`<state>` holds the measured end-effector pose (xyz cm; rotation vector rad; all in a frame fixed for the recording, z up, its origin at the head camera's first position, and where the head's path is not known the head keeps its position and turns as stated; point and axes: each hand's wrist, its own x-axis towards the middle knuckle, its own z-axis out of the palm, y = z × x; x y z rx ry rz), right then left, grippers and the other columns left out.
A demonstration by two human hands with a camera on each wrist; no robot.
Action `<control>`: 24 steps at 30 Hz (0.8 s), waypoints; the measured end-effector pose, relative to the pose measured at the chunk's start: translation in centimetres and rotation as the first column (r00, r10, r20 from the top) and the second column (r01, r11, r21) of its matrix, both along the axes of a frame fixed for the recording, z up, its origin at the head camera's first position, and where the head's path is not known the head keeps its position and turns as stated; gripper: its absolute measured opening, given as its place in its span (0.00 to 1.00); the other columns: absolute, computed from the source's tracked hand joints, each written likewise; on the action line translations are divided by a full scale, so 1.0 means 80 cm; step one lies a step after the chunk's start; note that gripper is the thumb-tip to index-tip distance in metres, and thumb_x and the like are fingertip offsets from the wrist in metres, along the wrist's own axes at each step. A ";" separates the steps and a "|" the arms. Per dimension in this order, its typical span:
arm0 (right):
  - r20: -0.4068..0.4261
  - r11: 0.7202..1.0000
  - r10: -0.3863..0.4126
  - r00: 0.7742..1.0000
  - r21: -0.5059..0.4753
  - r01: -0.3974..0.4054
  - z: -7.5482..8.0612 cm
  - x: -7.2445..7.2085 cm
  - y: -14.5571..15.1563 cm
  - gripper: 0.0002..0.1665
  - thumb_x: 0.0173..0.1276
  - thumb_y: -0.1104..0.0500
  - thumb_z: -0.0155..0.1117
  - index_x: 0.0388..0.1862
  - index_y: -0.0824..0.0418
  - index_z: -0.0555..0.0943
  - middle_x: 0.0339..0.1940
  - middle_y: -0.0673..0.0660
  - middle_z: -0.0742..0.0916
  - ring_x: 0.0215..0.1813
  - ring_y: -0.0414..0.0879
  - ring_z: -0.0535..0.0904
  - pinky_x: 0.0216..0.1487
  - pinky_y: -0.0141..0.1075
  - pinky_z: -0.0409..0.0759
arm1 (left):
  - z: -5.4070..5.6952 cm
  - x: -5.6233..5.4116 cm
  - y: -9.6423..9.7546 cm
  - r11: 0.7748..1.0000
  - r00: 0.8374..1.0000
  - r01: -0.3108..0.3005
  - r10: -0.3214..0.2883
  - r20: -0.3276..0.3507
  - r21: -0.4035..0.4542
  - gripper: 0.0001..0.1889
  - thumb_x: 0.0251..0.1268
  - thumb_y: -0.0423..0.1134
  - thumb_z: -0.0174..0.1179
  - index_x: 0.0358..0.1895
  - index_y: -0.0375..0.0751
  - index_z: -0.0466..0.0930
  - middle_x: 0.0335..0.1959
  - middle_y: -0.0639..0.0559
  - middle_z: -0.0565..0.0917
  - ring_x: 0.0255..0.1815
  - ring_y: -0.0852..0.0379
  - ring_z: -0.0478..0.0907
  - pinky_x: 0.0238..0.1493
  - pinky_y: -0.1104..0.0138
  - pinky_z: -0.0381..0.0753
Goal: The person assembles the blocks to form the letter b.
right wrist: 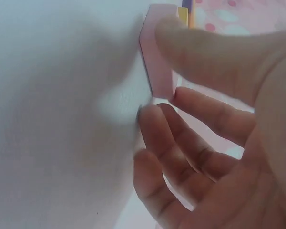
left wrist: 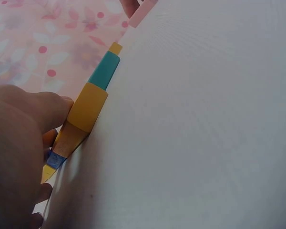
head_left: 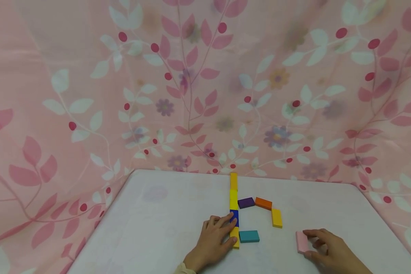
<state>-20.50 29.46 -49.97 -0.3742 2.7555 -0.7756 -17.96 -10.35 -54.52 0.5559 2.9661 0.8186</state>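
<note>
My left hand (head_left: 213, 239) rests on a straight column of blocks, fingertips on the blue block (head_left: 234, 220) and thumb at the nearest yellow block (head_left: 236, 244). Farther up the column lie a bright yellow block (head_left: 233, 200) and an orange-yellow one (head_left: 233, 181). Touching the column's right side near the bottom is a teal block (head_left: 249, 236). My right hand (head_left: 330, 249) pinches a pink block (head_left: 301, 242) by its ends between thumb and index finger, low over the table; in the right wrist view the other fingers are loosely bent.
A purple block (head_left: 246, 203), an orange block (head_left: 263, 203) and another yellow block (head_left: 276, 218) form a curve right of the column. The white-covered table (head_left: 150, 228) ends at a pink floral cloth (head_left: 191, 95) hanging behind and at the sides.
</note>
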 end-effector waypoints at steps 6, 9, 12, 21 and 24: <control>-0.008 0.998 -0.056 0.998 0.004 0.056 0.004 0.000 -0.015 0.38 0.55 0.44 0.86 0.61 0.61 0.86 0.48 0.47 0.88 0.45 0.43 0.80 0.44 0.33 0.84 | 0.000 0.000 -0.001 1.000 1.000 0.002 -0.002 0.003 0.004 0.29 0.79 0.65 0.53 0.79 0.65 0.71 0.84 0.66 0.65 0.65 0.52 0.66 0.61 0.51 0.66; -0.019 0.997 -0.077 0.997 0.012 0.077 0.005 0.000 -0.027 0.38 0.53 0.43 0.87 0.58 0.61 0.87 0.47 0.46 0.88 0.44 0.43 0.79 0.43 0.34 0.83 | 0.000 0.000 -0.001 1.000 1.000 0.004 -0.004 -0.003 0.009 0.29 0.80 0.64 0.52 0.79 0.64 0.71 0.84 0.66 0.65 0.66 0.52 0.66 0.61 0.51 0.66; -0.027 0.994 -0.103 0.994 0.028 0.103 0.006 0.001 -0.041 0.37 0.51 0.41 0.88 0.55 0.59 0.87 0.45 0.46 0.88 0.43 0.42 0.79 0.43 0.34 0.82 | 0.001 0.001 -0.001 1.000 1.000 0.007 -0.007 -0.017 0.010 0.29 0.80 0.64 0.52 0.79 0.63 0.71 0.84 0.65 0.65 0.65 0.52 0.66 0.61 0.51 0.66; -0.042 0.987 -0.136 0.990 0.079 0.139 0.007 0.002 -0.076 0.38 0.44 0.36 0.89 0.46 0.58 0.88 0.35 0.48 0.85 0.37 0.43 0.77 0.41 0.39 0.81 | 0.004 0.003 0.000 1.000 1.000 0.004 -0.004 -0.014 0.008 0.29 0.80 0.64 0.51 0.79 0.63 0.71 0.83 0.65 0.65 0.65 0.52 0.66 0.61 0.51 0.66; -0.054 0.986 -0.138 0.989 0.088 0.142 0.009 0.001 -0.084 0.39 0.42 0.34 0.89 0.46 0.57 0.88 0.34 0.47 0.84 0.36 0.43 0.76 0.41 0.38 0.80 | 0.004 0.003 0.000 1.000 1.000 0.003 -0.003 -0.010 0.007 0.30 0.80 0.64 0.51 0.79 0.63 0.71 0.84 0.65 0.65 0.65 0.52 0.66 0.61 0.51 0.66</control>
